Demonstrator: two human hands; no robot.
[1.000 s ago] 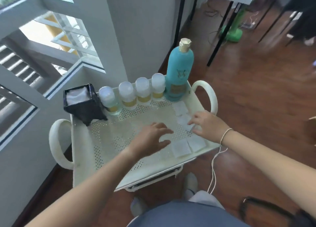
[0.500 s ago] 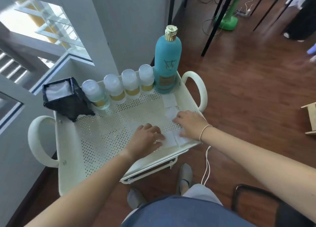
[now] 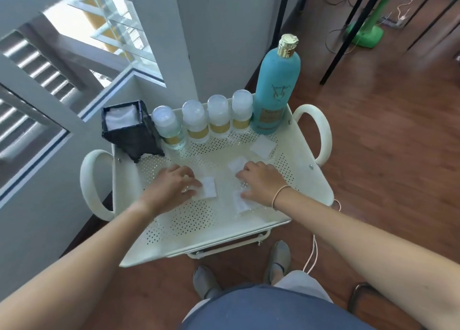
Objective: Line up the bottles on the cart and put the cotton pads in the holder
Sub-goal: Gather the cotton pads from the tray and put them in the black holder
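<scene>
Several small clear bottles [image 3: 195, 120] with gold labels stand in a row along the back edge of the cream cart [image 3: 199, 240]. A tall teal bottle [image 3: 277, 90] ends the row on the right. The black holder [image 3: 129, 133] at the back left has white pads inside. My left hand [image 3: 169, 189] has its fingertips curled on a cotton pad [image 3: 208, 188] mid-cart. My right hand [image 3: 260, 184] presses a second cotton pad [image 3: 240, 202] under its thumb. A third pad [image 3: 237, 164] lies by my right fingers, and another [image 3: 263, 146] lies nearer the teal bottle.
The cart has looped handles on the left [image 3: 90, 183] and right [image 3: 319, 133]. A wall and a window stand behind it. Wooden floor, black table legs and a green fan base [image 3: 366, 34] are to the right. My feet are under the front edge.
Both hands have slid leftward across the cart top, dragging a pad each away from the front right corner. The view has shifted as my head moved.
</scene>
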